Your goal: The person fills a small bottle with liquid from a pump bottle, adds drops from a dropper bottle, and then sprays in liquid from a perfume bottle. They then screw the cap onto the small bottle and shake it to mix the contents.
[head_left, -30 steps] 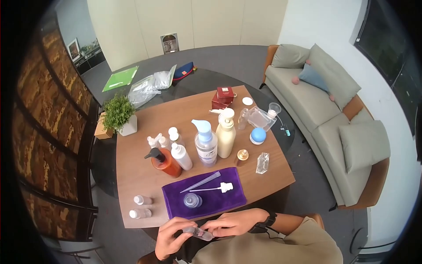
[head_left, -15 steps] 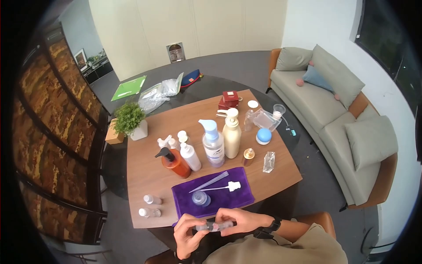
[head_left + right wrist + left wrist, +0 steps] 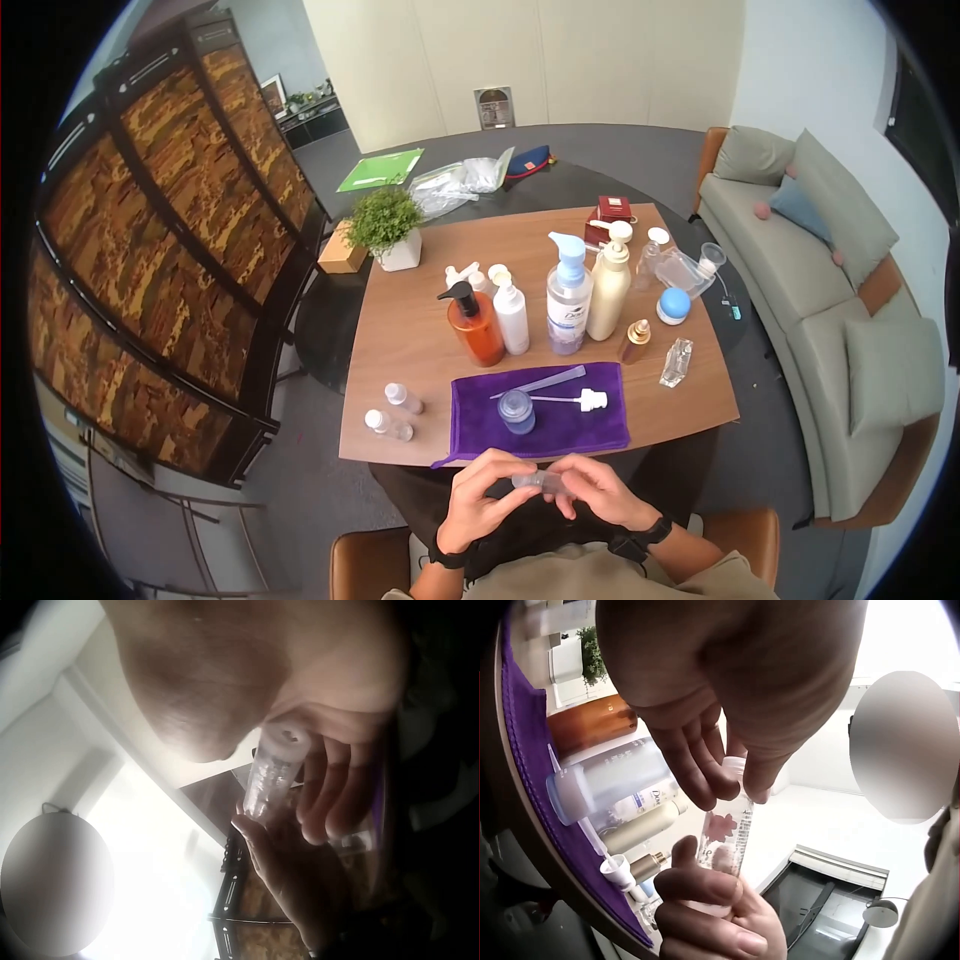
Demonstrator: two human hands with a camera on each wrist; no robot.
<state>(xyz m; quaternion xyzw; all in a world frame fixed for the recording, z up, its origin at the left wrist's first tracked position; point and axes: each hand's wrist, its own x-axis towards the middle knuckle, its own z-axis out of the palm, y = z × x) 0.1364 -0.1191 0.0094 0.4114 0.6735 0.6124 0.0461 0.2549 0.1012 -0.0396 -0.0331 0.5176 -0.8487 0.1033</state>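
Both hands hold a small clear bottle (image 3: 540, 482) with a pink flower print (image 3: 721, 827), just off the table's front edge. My left hand (image 3: 482, 502) pinches its neck end between thumb and fingertips. Around the other end curl the fingers of my right hand (image 3: 610, 493); the right wrist view shows the bottle's round base (image 3: 289, 736) close to that palm. Beyond the hands, a purple towel (image 3: 475, 430) carries a bluish open bottle (image 3: 516, 411), a white pump head (image 3: 593, 400) with a thin tube and a long clear strip (image 3: 553, 380).
Two small white-capped bottles (image 3: 388, 424) lie left of the towel. Behind it stand an orange pump bottle (image 3: 475, 325), a white bottle (image 3: 511, 315), a blue-topped pump bottle (image 3: 568, 300) and a cream one (image 3: 608, 290). A potted plant (image 3: 385, 220) is at the back left.
The head view has swung left, so the table sits further right. My right hand has gone from fingers laid over the bottle to gripping its end; the left still pinches the other end.
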